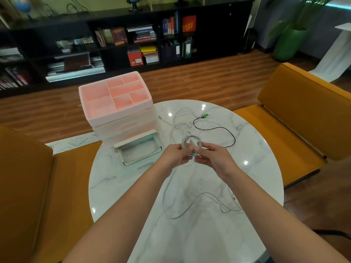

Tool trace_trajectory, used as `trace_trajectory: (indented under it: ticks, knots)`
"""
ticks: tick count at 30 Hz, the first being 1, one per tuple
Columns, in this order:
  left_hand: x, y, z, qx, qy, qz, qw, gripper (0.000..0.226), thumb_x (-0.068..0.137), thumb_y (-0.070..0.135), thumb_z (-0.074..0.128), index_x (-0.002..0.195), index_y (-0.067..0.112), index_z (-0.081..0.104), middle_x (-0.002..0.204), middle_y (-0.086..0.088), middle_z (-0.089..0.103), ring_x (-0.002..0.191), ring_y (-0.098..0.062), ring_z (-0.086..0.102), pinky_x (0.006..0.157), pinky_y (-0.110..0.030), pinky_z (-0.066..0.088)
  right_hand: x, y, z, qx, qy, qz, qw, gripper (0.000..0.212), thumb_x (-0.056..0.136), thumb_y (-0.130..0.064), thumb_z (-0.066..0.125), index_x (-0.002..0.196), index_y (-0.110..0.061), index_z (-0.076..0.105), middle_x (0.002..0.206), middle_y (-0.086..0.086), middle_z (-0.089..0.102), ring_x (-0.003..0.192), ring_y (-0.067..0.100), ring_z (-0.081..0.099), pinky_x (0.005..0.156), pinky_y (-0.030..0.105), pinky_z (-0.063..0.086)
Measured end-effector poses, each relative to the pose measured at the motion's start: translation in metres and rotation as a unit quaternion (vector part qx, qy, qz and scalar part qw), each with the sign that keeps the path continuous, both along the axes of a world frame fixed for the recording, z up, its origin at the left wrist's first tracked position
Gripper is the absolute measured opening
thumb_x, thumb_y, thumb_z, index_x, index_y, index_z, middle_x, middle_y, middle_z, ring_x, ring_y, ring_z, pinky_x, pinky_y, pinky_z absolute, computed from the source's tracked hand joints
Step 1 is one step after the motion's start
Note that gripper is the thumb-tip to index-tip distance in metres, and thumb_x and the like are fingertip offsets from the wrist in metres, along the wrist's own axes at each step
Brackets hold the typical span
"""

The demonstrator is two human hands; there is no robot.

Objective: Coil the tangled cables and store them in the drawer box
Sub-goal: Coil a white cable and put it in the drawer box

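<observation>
A small coil of white cable [190,142] is held above the round marble table [144,186]. My left hand [177,154] grips the coil's left side, and my right hand [212,156] pinches its right side. The cable's loose tail [176,211] hangs from the coil and loops over the table toward me. More white cable [180,118] lies tangled behind the coil, with a black cable [228,131] ending in a green plug [204,116]. The translucent pink drawer box [117,111] stands at the table's far left; its bottom drawer [138,149] is pulled out, nothing visible inside.
Orange sofa seats flank the table on the left [38,186] and right [303,114]. A dark bookshelf [133,40] lines the far wall across a wooden floor. A green plant pot [286,44] stands at the back right.
</observation>
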State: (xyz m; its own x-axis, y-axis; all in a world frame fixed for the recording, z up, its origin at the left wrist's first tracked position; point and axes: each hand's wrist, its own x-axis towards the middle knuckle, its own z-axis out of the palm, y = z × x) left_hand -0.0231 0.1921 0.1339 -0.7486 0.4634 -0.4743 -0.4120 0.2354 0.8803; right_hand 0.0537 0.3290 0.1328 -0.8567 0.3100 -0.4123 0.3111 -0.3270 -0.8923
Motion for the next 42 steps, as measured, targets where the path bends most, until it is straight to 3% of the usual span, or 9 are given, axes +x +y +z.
trace_trajectory:
  ticks: [3,10,14,18,24,30,33,37,42]
  knots:
    - [0.001,0.002,-0.001,0.006,-0.024,0.021,0.999,0.03,0.089,0.029,0.07,0.108,0.007,0.07,0.096,-0.005,0.072,0.086,-0.013,0.066,0.077,-0.018,0.055,0.0,-0.002,0.002,-0.004,0.005,0.025,1.0,0.022,0.087,-0.018,0.071,0.107,-0.009,0.074,0.103,0.013,0.074,0.081,0.02,0.067,0.086,0.033,0.057]
    - [0.003,0.004,-0.008,0.014,-0.049,0.088,0.995,0.031,0.087,0.025,0.073,0.106,0.0,0.069,0.104,-0.014,0.073,0.093,-0.021,0.07,0.07,-0.019,0.057,0.0,-0.01,-0.005,0.035,0.035,0.011,0.999,0.025,0.092,-0.001,0.061,0.116,0.0,0.068,0.104,0.017,0.071,0.091,0.021,0.068,0.086,0.031,0.058]
    - [0.003,0.004,-0.016,-0.007,-0.034,0.111,0.993,0.033,0.089,0.021,0.07,0.111,-0.003,0.067,0.104,-0.017,0.072,0.08,-0.019,0.069,0.065,-0.019,0.058,0.001,-0.016,-0.01,0.078,0.032,-0.008,0.996,0.027,0.088,0.002,0.066,0.115,-0.001,0.069,0.091,0.012,0.069,0.083,0.021,0.068,0.082,0.029,0.059]
    - [0.006,0.005,-0.02,-0.014,-0.032,0.131,0.991,0.031,0.091,0.021,0.067,0.11,-0.003,0.066,0.1,-0.016,0.071,0.074,-0.017,0.067,0.057,-0.018,0.056,0.001,-0.02,-0.014,0.091,0.037,-0.01,0.995,0.027,0.087,0.003,0.066,0.114,-0.004,0.07,0.094,0.014,0.072,0.081,0.019,0.069,0.082,0.029,0.059]
    - [0.009,-0.002,-0.013,0.05,-0.072,0.079,0.993,0.035,0.093,0.023,0.066,0.122,0.003,0.061,0.116,-0.017,0.067,0.085,-0.022,0.069,0.069,-0.024,0.059,-0.005,-0.018,-0.012,0.066,0.0,-0.038,0.997,0.021,0.085,-0.014,0.072,0.105,-0.012,0.074,0.088,0.009,0.075,0.072,0.016,0.067,0.083,0.033,0.059]
    - [0.005,-0.01,-0.002,0.027,-0.04,0.074,0.996,0.038,0.094,0.046,0.059,0.115,0.016,0.065,0.102,-0.01,0.073,0.087,-0.028,0.073,0.074,-0.032,0.061,-0.014,-0.009,-0.007,0.031,-0.022,-0.044,0.998,0.021,0.086,-0.003,0.067,0.106,-0.002,0.071,0.089,0.013,0.073,0.077,0.024,0.068,0.081,0.033,0.058]
    - [0.001,-0.013,-0.004,0.002,0.019,0.106,0.994,0.035,0.096,0.036,0.059,0.121,0.012,0.064,0.094,-0.009,0.072,0.077,-0.02,0.072,0.066,-0.027,0.061,-0.015,-0.009,-0.01,0.048,-0.019,-0.011,0.999,0.025,0.088,-0.003,0.065,0.112,0.0,0.07,0.097,0.014,0.073,0.083,0.023,0.067,0.08,0.031,0.058]
    - [-0.002,-0.018,-0.006,0.0,0.022,0.122,0.992,0.03,0.095,0.024,0.062,0.118,0.006,0.066,0.09,-0.01,0.072,0.07,-0.018,0.07,0.063,-0.027,0.06,-0.015,-0.014,-0.02,0.083,-0.002,0.007,0.996,0.037,0.089,-0.007,0.068,0.125,-0.002,0.063,0.102,0.011,0.072,0.085,0.018,0.069,0.079,0.027,0.058]
    - [-0.001,-0.03,-0.015,0.01,0.019,0.15,0.989,0.026,0.092,0.019,0.067,0.112,0.002,0.07,0.091,-0.013,0.072,0.074,-0.021,0.069,0.063,-0.029,0.061,-0.017,-0.027,-0.029,0.123,0.002,-0.016,0.992,0.037,0.084,-0.003,0.073,0.119,-0.003,0.06,0.097,0.013,0.066,0.083,0.021,0.067,0.071,0.028,0.059]
